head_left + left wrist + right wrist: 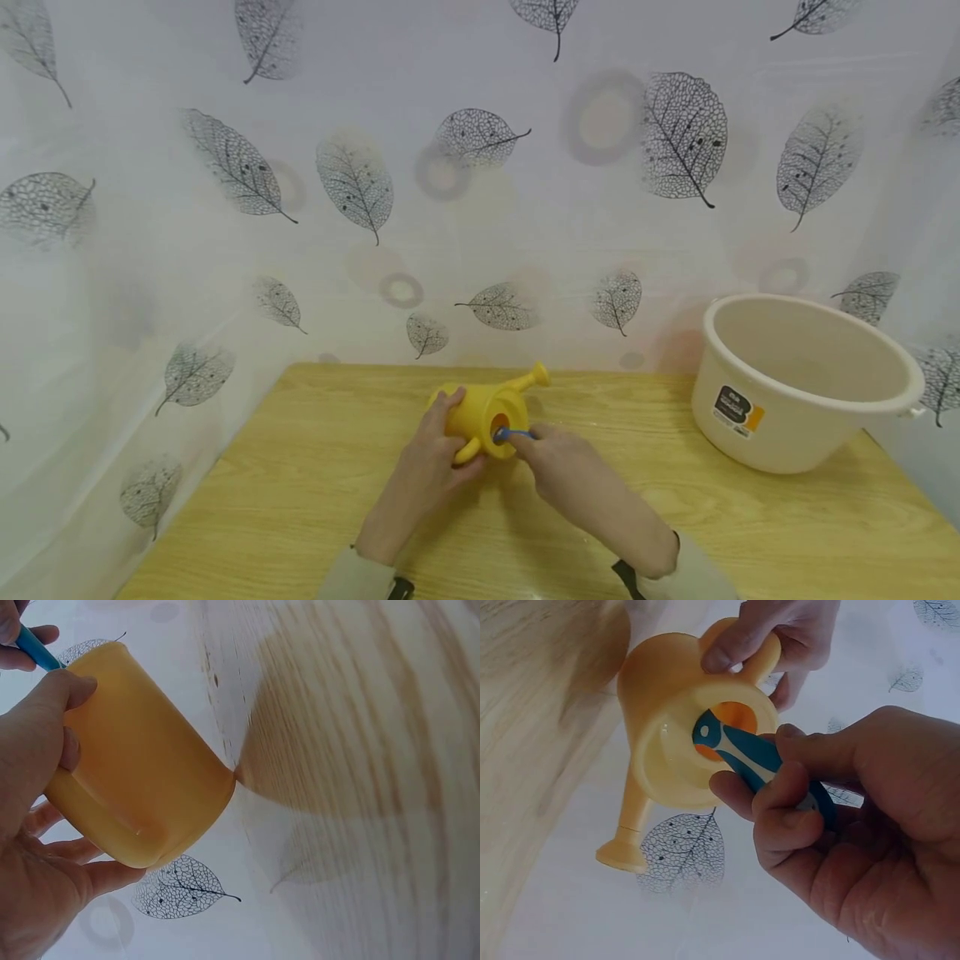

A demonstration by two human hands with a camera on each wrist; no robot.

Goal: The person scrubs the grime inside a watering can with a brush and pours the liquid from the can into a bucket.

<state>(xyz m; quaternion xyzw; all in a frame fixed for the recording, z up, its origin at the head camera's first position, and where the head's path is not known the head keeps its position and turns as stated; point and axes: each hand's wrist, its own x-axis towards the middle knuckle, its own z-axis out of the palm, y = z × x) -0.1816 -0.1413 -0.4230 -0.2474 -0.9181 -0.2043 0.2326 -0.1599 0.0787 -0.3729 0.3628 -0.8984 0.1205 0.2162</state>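
A yellow toy watering can [470,410] lies tipped over near the middle of the table, its opening turned toward the right hand. The left hand [427,467] grips the can's body beside the handle. In the left wrist view, that thumb presses on the can's side [150,750] and the fingers reach underneath. My right hand [577,483] pinches a slim blue-and-white handled object [742,754], whose exact kind I cannot tell. One rounded end of it sits at the can's opening in the right wrist view; its other end is hidden within the right hand.
A large cream bucket [795,417] with a label stands at the right of the wooden table [300,500]. Behind and to the left hangs a white curtain [495,208] printed with dark leaves.
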